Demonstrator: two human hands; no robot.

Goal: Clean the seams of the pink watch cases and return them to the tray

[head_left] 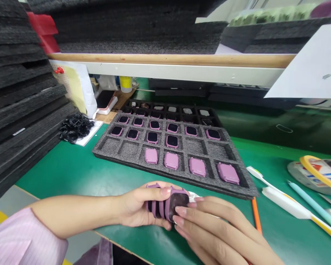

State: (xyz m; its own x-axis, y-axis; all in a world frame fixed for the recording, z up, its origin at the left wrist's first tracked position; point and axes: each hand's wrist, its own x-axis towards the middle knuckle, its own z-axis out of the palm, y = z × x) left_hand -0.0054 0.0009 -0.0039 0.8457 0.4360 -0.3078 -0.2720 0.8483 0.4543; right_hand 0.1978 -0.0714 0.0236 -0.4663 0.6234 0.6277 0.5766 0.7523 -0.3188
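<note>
My left hand (pixel 139 206) is closed around a row of several purple watch cases (pixel 157 208) with dark screens, held together on edge above the table. The front watch case (pixel 179 204) faces right, and its dark glass looks smudged. My right hand (pixel 212 224) has its fingers close together, with the fingertips against that glass. A crumpled bit of white cloth (pixel 192 196) shows at its index finger, mostly hidden by the hand. Beyond the hands lies a grey foam tray (pixel 113 145) of purple watch cases, some screen up, the front row back up.
Foam sheets (pixel 22 92) are stacked at the left, beside a pile of black rings (pixel 76 127). A shelf edge (pixel 168 59) crosses above the tray. On the right lie a white brush (pixel 287 202), a teal pen (pixel 314 206), an orange stick (pixel 256 215) and a roll of tape (pixel 298 176).
</note>
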